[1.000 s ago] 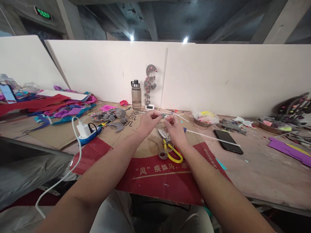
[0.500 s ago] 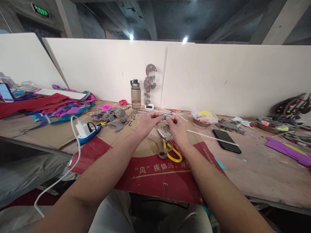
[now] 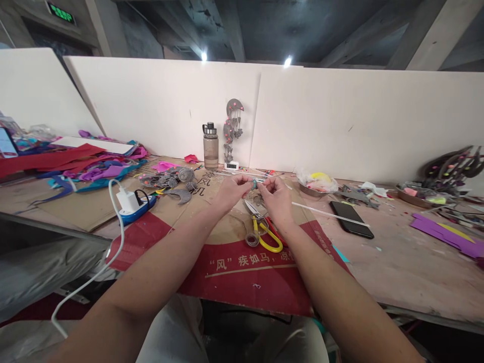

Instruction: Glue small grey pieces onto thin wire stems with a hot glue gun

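The bare left hand point(image 3: 233, 191) and right hand point(image 3: 278, 201) meet at the fingertips over the middle of a brown-and-red printed cardboard sheet point(image 3: 245, 290), pinching between them a small teal piece point(image 3: 254, 184). The sheet lies on a worn, pinkish-brown bench point(image 3: 408, 275), its red near edge reaching to the bench's front, just above the person's knees. Tall white flat panels point(image 3: 321, 118) stand along the far side, with a translucent grey-brown water bottle with a black lid point(image 3: 210, 151) before them. Right of the sheet, a broad stretch of bench runs to the front edge, with a flat black smartphone point(image 3: 351, 220) beyond it and a thin clear stick point(image 3: 321, 209) lying across the phone. On the left, room is tighter: a white charger point(image 3: 129, 200) sits in a blue power strip point(image 3: 138, 214) beside the sheet, and its white cable point(image 3: 123, 229) droops over the front edge. Close below the fingertips lie metal scissors with yellow loop handles point(image 3: 273, 248) and a small coil of greyish cord point(image 3: 252, 239). The teal piece is mostly covered by the fingers; its shape and material are too small to tell.
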A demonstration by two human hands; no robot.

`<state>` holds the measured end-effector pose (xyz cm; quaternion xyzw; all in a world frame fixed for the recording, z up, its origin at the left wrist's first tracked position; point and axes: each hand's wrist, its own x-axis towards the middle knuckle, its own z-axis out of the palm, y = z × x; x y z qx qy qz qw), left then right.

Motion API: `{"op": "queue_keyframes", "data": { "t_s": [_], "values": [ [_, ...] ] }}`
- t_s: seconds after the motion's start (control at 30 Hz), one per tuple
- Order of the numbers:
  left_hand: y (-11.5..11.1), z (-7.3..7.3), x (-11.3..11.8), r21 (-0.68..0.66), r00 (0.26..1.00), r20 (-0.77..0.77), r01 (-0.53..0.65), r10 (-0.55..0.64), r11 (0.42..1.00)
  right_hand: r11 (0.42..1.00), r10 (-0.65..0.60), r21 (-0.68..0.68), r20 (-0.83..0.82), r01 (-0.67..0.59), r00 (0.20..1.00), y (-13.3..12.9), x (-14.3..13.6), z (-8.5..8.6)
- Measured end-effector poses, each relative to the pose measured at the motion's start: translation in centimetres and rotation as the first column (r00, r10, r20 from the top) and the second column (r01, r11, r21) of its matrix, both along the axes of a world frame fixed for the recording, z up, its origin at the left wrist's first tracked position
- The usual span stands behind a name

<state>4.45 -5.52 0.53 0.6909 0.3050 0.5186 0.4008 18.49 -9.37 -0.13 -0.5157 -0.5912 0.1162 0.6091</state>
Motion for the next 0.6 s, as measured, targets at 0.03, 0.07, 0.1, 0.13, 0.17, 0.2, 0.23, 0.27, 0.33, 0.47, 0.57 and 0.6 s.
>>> {"op": "queue_keyframes", "data": {
  "t_s": [0.03, 0.07, 0.1, 0.13, 0.17, 0.2, 0.23, 0.27, 0.33, 0.47, 0.57, 0.6],
  "values": [
    [0.0, 0.0, 0.0, -0.01, 1.0, 0.005, 0.013, -0.013, 1.0, 1.0, 0.0, 0.0, 0.006, 0.0, 1.0, -0.1, 0.0, 0.1],
    [0.0, 0.1, 0.0, -0.023, 1.0, 0.011, 0.029, -0.029, 0.999, 1.0, 0.005, -0.003, 0.015, -0.005, 1.0, -0.2, 0.0, 0.1],
    [0.1, 0.1, 0.0, -0.04, 0.999, 0.02, 0.051, -0.05, 0.998, 1.0, 0.014, -0.01, 0.021, -0.014, 1.0, -0.2, 0.0, 0.2],
    [0.2, 0.0, 0.0, -0.062, 0.997, 0.035, 0.075, -0.073, 0.995, 0.999, 0.029, -0.02, 0.023, -0.028, 0.999, -0.3, 0.0, 0.3],
    [0.3, -0.1, 0.0, -0.091, 0.993, 0.057, 0.104, -0.099, 0.99, 0.998, 0.047, -0.03, 0.016, -0.046, 0.999, -0.4, -0.1, 0.4],
    [0.5, -0.1, 0.0, -0.126, 0.988, 0.085, 0.136, -0.126, 0.983, 0.997, 0.066, -0.04, 0.005, -0.066, 0.998, -0.5, -0.1, 0.4],
    [0.7, -0.2, 0.0, -0.163, 0.982, 0.111, 0.17, -0.153, 0.972, 0.995, 0.086, -0.051, -0.009, -0.086, 0.996, -0.6, -0.1, 0.5],
    [0.9, -0.3, -0.1, -0.202, 0.975, 0.131, 0.203, -0.179, 0.958, 0.992, 0.103, -0.065, -0.026, -0.105, 0.994, -0.6, -0.1, 0.5],
    [1.1, -0.3, -0.3, -0.261, 0.963, 0.144, 0.261, -0.23, 0.929, 0.986, 0.126, -0.1, -0.072, -0.132, 0.989, -0.5, -0.1, 0.6],
    [0.8, 0.3, -0.7, -0.286, 0.943, 0.128, 0.333, -0.308, 0.899, 0.977, 0.111, -0.165, -0.162, -0.138, 0.981, -0.2, 0.4, 0.5],
    [0.4, 0.7, -0.9, -0.284, 0.949, 0.094, 0.315, -0.301, 0.906, 0.979, 0.087, -0.174, -0.114, -0.106, 0.99, 0.0, 0.7, 0.5],
    [0.3, 0.8, -0.9, -0.27, 0.957, 0.069, 0.291, -0.283, 0.918, 0.982, 0.082, -0.166, -0.074, -0.093, 0.994, 0.0, 0.8, 0.5]
  ]
}}
